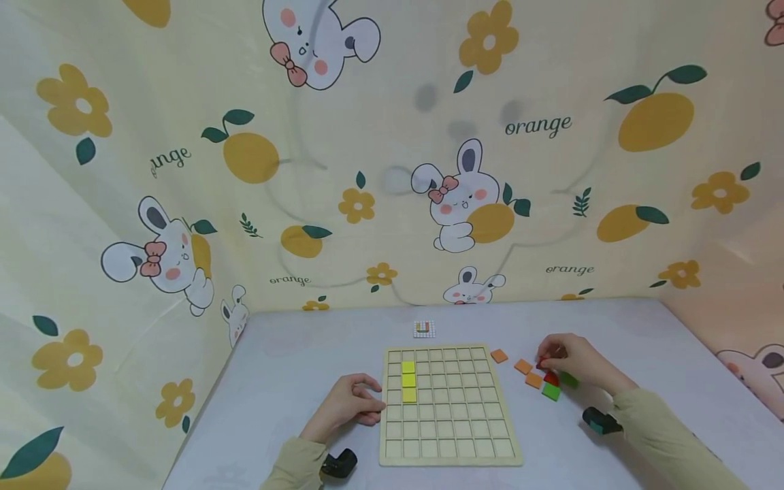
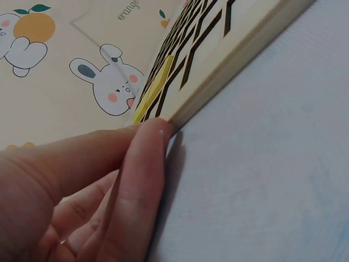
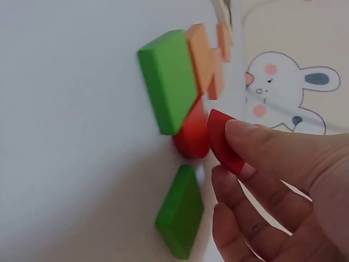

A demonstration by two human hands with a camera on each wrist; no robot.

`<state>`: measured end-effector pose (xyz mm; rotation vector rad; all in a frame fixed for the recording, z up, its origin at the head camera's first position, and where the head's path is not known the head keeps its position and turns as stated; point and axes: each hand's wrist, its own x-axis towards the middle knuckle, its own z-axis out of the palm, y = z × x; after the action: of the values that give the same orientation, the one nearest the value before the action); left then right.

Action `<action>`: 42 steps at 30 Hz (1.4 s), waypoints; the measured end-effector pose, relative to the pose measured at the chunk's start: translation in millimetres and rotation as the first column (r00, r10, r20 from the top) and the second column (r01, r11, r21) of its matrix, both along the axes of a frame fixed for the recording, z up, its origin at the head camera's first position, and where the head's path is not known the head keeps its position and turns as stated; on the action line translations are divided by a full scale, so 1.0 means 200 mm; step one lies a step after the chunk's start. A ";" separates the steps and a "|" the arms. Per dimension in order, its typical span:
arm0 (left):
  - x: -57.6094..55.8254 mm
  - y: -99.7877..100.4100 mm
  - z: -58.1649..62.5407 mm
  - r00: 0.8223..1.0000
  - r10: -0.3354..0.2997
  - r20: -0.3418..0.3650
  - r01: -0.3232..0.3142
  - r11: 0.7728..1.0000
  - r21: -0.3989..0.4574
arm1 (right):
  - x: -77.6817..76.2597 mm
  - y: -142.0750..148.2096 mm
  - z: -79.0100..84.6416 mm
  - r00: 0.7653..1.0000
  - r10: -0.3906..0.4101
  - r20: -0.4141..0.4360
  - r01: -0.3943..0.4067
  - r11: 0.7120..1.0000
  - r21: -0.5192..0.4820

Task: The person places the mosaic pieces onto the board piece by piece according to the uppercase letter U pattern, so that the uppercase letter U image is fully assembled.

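A light wooden grid board lies on the table, with several yellow square tiles in one column near its left side. At the board's left edge is my left hand, fingertips touching the rim without gripping it. My right hand pinches a red curved-edge tile between thumb and fingers, right of the board. Just beside that tile lie another red tile, two green tiles and several orange tiles. One orange tile sits apart, near the board's upper right corner.
A small pattern card with a coloured figure on a grid lies behind the board. Dark wrist devices are at both sleeves. Behind the table hangs a curtain printed with rabbits and oranges.
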<state>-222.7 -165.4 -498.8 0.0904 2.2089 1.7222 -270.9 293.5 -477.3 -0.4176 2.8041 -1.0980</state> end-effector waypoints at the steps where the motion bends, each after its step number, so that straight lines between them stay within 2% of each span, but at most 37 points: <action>1: 0.00 0.00 0.00 1.000 0.001 0.000 -0.001 1.000 0.000 | 0.00 0.00 0.01 1.000 0.006 -0.007 -0.006 1.000 -0.005; 7: 0.00 0.00 0.00 1.000 0.002 0.003 -0.002 1.000 -0.007 | -0.01 -0.02 0.05 0.999 -0.006 -0.037 0.005 0.999 -0.045; 12: -0.01 -0.01 -0.01 1.000 0.002 0.011 -0.002 1.000 -0.011 | 0.01 -0.09 0.12 0.999 0.018 -0.034 -0.021 0.995 -0.102; 17: -0.01 -0.01 -0.02 1.000 0.002 0.013 -0.002 1.000 -0.010 | 0.05 -0.21 0.18 0.999 0.031 0.029 -0.025 0.978 -0.209; 22: 0.00 0.00 0.00 1.000 0.006 0.011 -0.006 1.000 -0.013 | 0.05 -0.33 0.17 0.992 0.024 0.121 0.010 0.962 -0.274; 28: 0.00 0.00 0.00 1.000 0.011 0.008 -0.010 1.000 -0.025 | 0.06 -0.48 0.13 0.979 0.134 0.150 -0.071 0.927 -0.368; 32: 0.00 0.00 0.00 1.000 0.012 0.012 -0.012 0.999 -0.030 | 0.08 -0.58 0.10 0.968 0.199 0.154 -0.124 0.910 -0.395; 39: -0.01 0.00 0.00 1.000 0.010 0.018 -0.010 1.000 -0.024 | 0.10 -0.74 0.04 0.930 0.343 0.131 -0.240 0.838 -0.490; 41: -0.01 -0.01 -0.01 1.000 0.011 0.020 -0.011 1.000 -0.025 | 0.11 -0.79 0.03 0.921 0.364 0.139 -0.254 0.831 -0.495; 42: -0.01 -0.01 -0.01 1.000 0.011 0.021 -0.011 1.000 -0.026 | 0.11 -0.81 0.04 0.921 0.362 0.144 -0.254 0.838 -0.484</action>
<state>-224.6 -166.9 -499.9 0.0535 2.2203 1.6915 -248.6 130.9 -470.2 -0.7053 2.1570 -1.6012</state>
